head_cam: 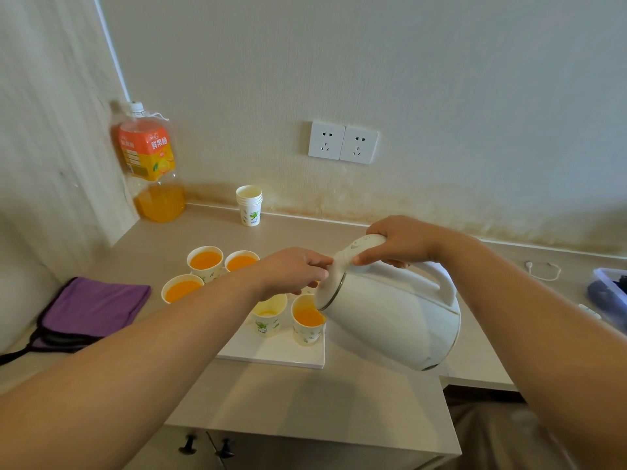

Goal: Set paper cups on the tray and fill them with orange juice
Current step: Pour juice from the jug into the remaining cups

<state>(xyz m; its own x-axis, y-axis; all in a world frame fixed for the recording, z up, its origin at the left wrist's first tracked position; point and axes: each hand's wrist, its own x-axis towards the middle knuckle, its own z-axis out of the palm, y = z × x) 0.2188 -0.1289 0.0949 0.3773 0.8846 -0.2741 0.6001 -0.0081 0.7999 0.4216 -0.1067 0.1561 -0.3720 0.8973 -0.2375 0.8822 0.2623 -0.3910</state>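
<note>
My right hand [400, 245] grasps the top handle of the white electric kettle [390, 317], fingers wrapped round it, and holds the kettle tipped to the left with its spout over a printed paper cup [307, 320]. That cup stands near the right edge of the flat white tray [271, 351] and is partly full of orange juice. My left hand [291, 269] reaches across with bent fingertips on the edge of the kettle's lid; I cannot tell whether they pinch it or only press on it.

Just left of the filling cup, a second paper cup [268, 317] on the tray holds only a little juice at the bottom. Beyond my left forearm stand three full cups [205, 262], close together; the arm hides what they stand on.

At the back edge of the bench [305, 401] a stack of spare paper cups [249, 205] stands by the wall. In the back left corner stands a large clear juice bottle [151, 164] with an orange label, low on juice. A folded purple cloth [91, 307] lies near the left edge.
</note>
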